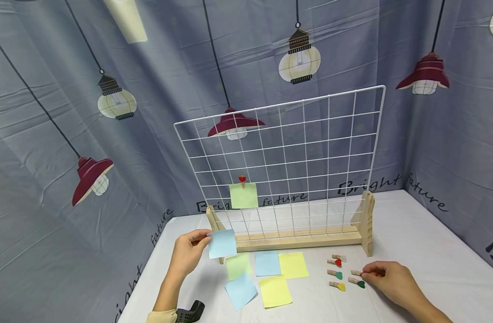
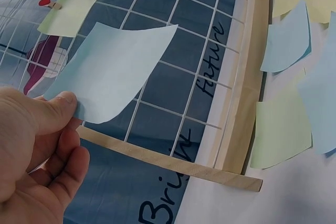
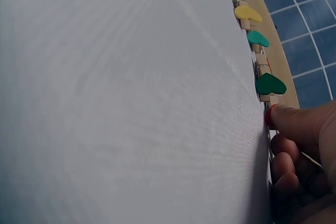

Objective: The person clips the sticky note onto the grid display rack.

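My left hand (image 1: 188, 252) pinches a blue sticky note (image 1: 223, 244) by its edge, in front of the lower left of a white wire grid (image 1: 294, 157). In the left wrist view the thumb lies over the note's corner. At the right of the table my right hand (image 1: 391, 280) pinches the red heart end of a small wooden clothespin (image 1: 356, 272); its fingertips partly hide the heart. Beside it lie a dark green heart clothespin (image 1: 357, 282) and a yellow heart clothespin (image 1: 337, 285). A red heart clothespin (image 1: 242, 179) fastens a green sticky note (image 1: 244, 196) to the grid.
Blue, yellow and green notes lie below the grid, among them a yellow note (image 1: 276, 291) and a blue note (image 1: 241, 291). The grid stands on a wooden base (image 1: 298, 240) with an upright foot (image 1: 367, 224) at the right. Further heart clothespins lie near the right hand.
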`<state>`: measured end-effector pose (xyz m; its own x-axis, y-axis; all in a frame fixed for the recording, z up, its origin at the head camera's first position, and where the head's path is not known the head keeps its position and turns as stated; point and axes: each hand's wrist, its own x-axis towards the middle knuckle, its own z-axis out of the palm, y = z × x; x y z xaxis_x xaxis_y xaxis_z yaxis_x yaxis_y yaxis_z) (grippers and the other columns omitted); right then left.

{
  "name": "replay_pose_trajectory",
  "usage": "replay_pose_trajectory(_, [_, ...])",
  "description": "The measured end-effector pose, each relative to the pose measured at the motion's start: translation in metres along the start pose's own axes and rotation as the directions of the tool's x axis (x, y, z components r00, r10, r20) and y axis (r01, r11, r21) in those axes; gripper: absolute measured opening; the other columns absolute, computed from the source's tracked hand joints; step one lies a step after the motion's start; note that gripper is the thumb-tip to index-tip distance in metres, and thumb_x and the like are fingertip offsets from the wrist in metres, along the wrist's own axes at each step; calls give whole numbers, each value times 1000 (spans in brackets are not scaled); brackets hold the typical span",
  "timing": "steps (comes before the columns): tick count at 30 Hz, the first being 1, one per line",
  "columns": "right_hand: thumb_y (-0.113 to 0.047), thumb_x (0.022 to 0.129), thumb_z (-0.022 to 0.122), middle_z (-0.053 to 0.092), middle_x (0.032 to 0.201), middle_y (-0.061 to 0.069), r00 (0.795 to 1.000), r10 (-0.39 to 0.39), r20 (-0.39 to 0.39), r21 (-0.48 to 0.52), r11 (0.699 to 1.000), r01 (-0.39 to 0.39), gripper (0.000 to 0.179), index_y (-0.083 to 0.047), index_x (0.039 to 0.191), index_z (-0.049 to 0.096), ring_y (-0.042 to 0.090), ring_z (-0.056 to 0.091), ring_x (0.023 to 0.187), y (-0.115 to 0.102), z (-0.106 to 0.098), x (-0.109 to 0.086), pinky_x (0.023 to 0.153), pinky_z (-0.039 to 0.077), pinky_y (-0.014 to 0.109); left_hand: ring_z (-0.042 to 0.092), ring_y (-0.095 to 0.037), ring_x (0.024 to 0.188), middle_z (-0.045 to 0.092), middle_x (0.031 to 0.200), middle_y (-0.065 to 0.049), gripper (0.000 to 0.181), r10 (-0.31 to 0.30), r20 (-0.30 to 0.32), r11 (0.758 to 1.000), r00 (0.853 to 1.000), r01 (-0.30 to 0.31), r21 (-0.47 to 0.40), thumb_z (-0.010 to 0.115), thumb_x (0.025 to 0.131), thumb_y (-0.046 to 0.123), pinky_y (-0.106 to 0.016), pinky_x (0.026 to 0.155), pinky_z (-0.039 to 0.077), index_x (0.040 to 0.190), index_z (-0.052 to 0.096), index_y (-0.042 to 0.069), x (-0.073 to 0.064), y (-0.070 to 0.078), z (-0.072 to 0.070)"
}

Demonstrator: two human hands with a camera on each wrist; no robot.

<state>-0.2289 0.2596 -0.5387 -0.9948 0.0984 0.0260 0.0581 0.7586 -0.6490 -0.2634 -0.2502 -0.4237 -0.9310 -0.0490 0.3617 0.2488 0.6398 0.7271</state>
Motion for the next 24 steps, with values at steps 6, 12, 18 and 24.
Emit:
replay_pose_trajectory(6, [-17,89,79,72,81,-4,1000,0,-1,0,1000,0,8,-10,91,78,15,53,74,-1,0,-1,64,42,29,68,-15,88,79,101,-4,16,-12,4,1000,1000,12,-13,76,93,12,-24,75,55,109,80,11,-1,2,2])
replay_pose_trajectory(12, [-23,89,80,73,83,-3,1000,20,14,12,1000,-20,12,-12,91,79,15,54,75,-3,-2,-1,66,43,31,68,-14,88,79,103,-4,16,-24,11,1000,1000,24,-18,75,94,12,-23,75,55,109,80,12,-1,2,3])
replay_pose_trajectory(18, [-28,89,80,76,90,1,999,37,14,40,998,-38,17,-12,95,80,15,57,79,-2,-7,-1,68,44,31,68,-14,89,79,104,-5,17,-10,9,1000,1000,10,-14,75,94,13,-24,76,55,110,80,11,0,3,4])
replay_pose_trajectory(24, [-30,89,80,77,97,4,997,71,9,82,994,-71,20,-11,98,80,17,60,84,-4,-11,2,72,50,35,70,-15,90,79,104,-4,17,4,7,1000,1000,-4,-12,75,94,13,-24,76,56,110,80,11,2,3,4])
